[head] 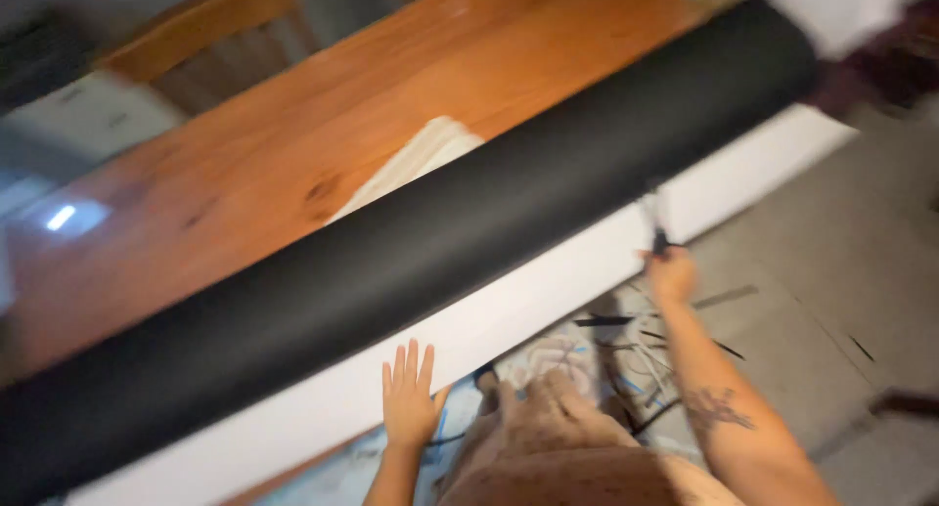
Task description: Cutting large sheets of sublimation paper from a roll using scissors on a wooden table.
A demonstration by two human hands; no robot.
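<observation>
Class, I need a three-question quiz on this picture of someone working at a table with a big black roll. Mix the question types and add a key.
1. True or false: the left hand lies flat with fingers spread on the white sheet.
2. Which thing lies along the edge of the wooden table? A) a black roll B) a glass pane C) a metal ladder
3. Fill in: the right hand grips a small ____ tool at the roll's lower edge.

Key:
1. True.
2. A, the black roll.
3. Cutting; it is too blurred to tell its exact kind.
</observation>
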